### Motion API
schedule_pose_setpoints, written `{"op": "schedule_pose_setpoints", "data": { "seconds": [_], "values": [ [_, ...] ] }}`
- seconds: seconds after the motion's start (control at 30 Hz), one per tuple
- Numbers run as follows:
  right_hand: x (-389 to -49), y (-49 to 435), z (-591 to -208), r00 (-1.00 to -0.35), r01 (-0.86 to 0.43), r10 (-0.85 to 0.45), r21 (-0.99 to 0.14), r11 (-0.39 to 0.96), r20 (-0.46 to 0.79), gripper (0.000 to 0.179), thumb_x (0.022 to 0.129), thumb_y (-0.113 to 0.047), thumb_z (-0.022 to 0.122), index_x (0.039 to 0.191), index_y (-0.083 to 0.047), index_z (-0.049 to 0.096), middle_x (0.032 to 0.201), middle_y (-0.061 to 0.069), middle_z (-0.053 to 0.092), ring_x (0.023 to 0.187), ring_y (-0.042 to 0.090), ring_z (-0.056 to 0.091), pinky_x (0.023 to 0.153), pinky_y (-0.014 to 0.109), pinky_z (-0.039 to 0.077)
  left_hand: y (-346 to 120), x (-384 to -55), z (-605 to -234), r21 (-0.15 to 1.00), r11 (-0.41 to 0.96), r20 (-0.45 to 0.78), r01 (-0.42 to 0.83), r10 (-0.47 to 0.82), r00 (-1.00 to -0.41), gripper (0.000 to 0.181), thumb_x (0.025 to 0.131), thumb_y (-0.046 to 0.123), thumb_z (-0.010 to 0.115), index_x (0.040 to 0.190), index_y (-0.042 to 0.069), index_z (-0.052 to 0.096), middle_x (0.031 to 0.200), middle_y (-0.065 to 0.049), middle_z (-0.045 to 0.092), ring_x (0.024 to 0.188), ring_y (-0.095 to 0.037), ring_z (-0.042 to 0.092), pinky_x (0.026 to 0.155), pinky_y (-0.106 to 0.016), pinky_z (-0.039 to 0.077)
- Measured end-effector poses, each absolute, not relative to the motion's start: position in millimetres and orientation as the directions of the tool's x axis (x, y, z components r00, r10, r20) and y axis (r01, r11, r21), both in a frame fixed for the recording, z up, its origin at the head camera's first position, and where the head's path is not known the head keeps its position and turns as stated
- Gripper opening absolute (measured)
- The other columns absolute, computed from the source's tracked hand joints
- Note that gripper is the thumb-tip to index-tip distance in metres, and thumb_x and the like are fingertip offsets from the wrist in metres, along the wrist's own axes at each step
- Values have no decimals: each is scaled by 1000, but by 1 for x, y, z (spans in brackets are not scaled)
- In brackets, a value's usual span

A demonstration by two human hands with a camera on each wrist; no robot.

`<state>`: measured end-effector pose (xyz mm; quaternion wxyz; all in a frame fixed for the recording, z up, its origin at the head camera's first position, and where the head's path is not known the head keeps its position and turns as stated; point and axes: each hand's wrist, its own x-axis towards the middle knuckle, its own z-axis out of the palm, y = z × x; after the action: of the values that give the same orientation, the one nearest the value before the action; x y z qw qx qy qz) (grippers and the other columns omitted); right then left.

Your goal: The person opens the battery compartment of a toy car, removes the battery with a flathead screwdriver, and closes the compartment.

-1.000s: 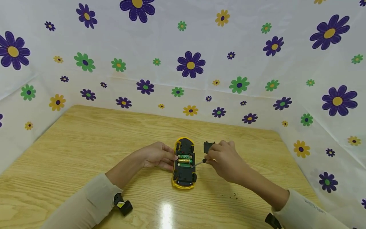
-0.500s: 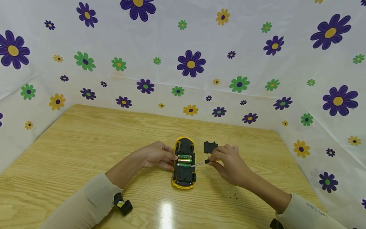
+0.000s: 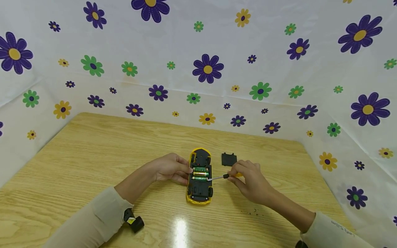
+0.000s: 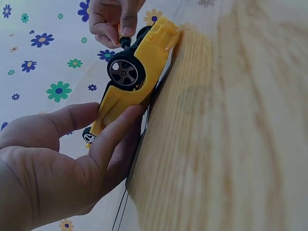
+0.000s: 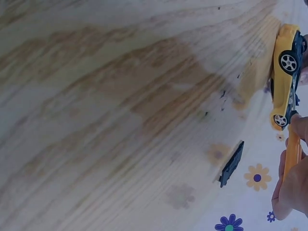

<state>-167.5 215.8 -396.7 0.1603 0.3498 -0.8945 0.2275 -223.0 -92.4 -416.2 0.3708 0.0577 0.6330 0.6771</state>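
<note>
Car [image 3: 200, 193]: lay wheels up on the tabletop [image 3: 124, 148], between its left and right edges.
Batteries [image 3: 200, 174]: three sat side by side in the car's bay.
Left hand [image 3: 169, 168]: thumb and fingers gripped the car's side.
Right hand [image 3: 252, 182]: fingers clamped on the screwdriver [image 3: 225, 176], its tip at one battery's end; contact could not be told.
Cover [image 3: 229, 159]: lay toward the tabletop's far edge.
Dark bits [image 3: 255, 210]: lay farther from that edge.
</note>
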Motion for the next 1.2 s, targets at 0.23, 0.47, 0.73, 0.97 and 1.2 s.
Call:
{"op": "schedule_pose_setpoints", "data": {
  "seconds": [0.23, 0.47, 0.73, 0.97, 1.2],
  "values": [
    [-166, 217, -399, -749, -658, -525, -360, 661, 405, 25, 83, -1, 84, 89, -19, 67, 93, -8, 68, 86, 13, 58, 76, 37, 30, -94, -224, -415, 899, 81, -395, -431, 575, -716, 48, 100, -1, 63, 142, -16, 47, 123, -26, 65, 107, -35, 70, 92, -45, 62],
    [-164, 217, -402, -781, -623, -499, -411, 666, 375, 25, 85, -1, 82, 91, -21, 67, 96, -9, 67, 90, 15, 59, 78, 41, 35, -94, -224, -415, 899, 82, -394, -430, 578, -714, 46, 100, -1, 63, 141, -16, 49, 124, -26, 65, 108, -35, 70, 92, -45, 61],
    [-166, 217, -407, -755, -655, -528, -407, 636, 389, 27, 84, 0, 82, 94, -19, 66, 96, -9, 67, 91, 15, 59, 78, 39, 33, -93, -223, -415, 891, 81, -409, -447, 570, -712, 49, 100, -2, 63, 143, -15, 46, 124, -26, 64, 106, -34, 70, 92, -45, 62],
    [-165, 212, -406, -755, -655, -534, -405, 638, 381, 25, 85, -3, 83, 93, -18, 66, 95, -11, 65, 91, 13, 58, 77, 38, 31, -92, -225, -416, 885, 71, -415, -460, 566, -712, 58, 100, -2, 62, 150, -16, 36, 131, -29, 60, 107, -33, 69, 93, -45, 61],
    [-165, 214, -402, -767, -642, -533, -408, 650, 358, 25, 85, -3, 82, 94, -19, 66, 97, -10, 66, 92, 13, 59, 79, 39, 33, -93, -225, -417, 883, 71, -419, -464, 565, -711, 56, 100, -2, 62, 148, -15, 39, 127, -28, 62, 107, -34, 69, 92, -45, 62]
  ]
}}
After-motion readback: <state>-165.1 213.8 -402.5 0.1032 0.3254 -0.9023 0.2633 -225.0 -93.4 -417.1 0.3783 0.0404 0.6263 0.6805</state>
